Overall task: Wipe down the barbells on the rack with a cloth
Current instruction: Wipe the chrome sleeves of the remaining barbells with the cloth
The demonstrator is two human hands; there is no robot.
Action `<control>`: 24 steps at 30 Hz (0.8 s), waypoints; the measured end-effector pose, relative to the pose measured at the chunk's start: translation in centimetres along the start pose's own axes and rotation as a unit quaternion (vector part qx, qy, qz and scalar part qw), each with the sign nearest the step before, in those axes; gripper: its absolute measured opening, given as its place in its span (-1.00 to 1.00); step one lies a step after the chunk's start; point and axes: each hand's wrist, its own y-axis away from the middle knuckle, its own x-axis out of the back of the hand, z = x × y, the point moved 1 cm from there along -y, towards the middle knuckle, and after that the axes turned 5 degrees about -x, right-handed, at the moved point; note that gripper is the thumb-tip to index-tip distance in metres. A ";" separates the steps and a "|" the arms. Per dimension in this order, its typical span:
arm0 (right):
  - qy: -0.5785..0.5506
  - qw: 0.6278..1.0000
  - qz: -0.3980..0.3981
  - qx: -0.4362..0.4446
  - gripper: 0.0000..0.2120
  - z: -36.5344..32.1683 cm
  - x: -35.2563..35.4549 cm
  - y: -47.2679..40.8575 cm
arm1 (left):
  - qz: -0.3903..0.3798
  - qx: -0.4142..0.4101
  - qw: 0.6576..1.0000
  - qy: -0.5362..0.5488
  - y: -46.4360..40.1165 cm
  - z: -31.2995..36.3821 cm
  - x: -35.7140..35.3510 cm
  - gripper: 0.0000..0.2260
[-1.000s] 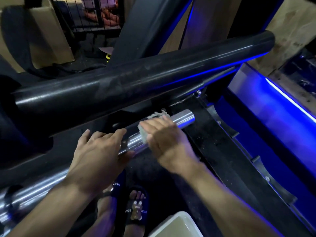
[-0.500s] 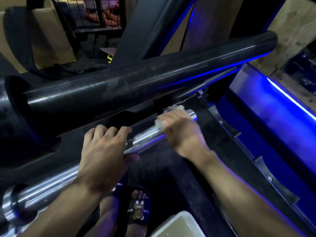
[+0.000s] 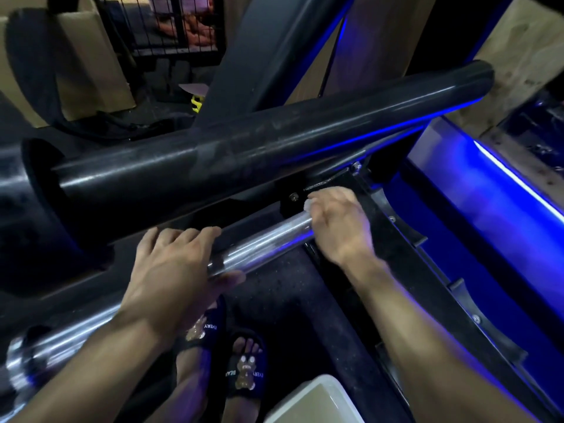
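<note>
Head view: I see my left hand (image 3: 171, 270) gripping the chrome barbell (image 3: 262, 242), fingers over the top and thumb underneath. My right hand (image 3: 338, 221) is closed around a pale cloth (image 3: 309, 205) at the bar's far end, hiding its tip. The bar lies slanted below a thick black barbell (image 3: 244, 154) on the rack (image 3: 390, 239). Slippered feet (image 3: 244, 367) and a white tub (image 3: 317, 401) sit below.
</note>
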 end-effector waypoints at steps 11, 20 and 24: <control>-0.078 0.993 0.090 0.016 -0.49 1.2 -1.3 2.5 | -0.028 -0.023 0.999 0.032 0.2 0.0 -0.1 -0.35; -0.149 0.980 0.085 0.097 -0.53 -2.2 -3.0 6.6 | -0.049 -0.032 0.998 0.027 -0.1 0.2 0.0 -0.37; -0.193 0.969 0.151 -0.025 -0.56 -2.6 -2.9 6.1 | -0.046 -0.025 0.998 0.035 -0.1 0.3 0.1 -0.37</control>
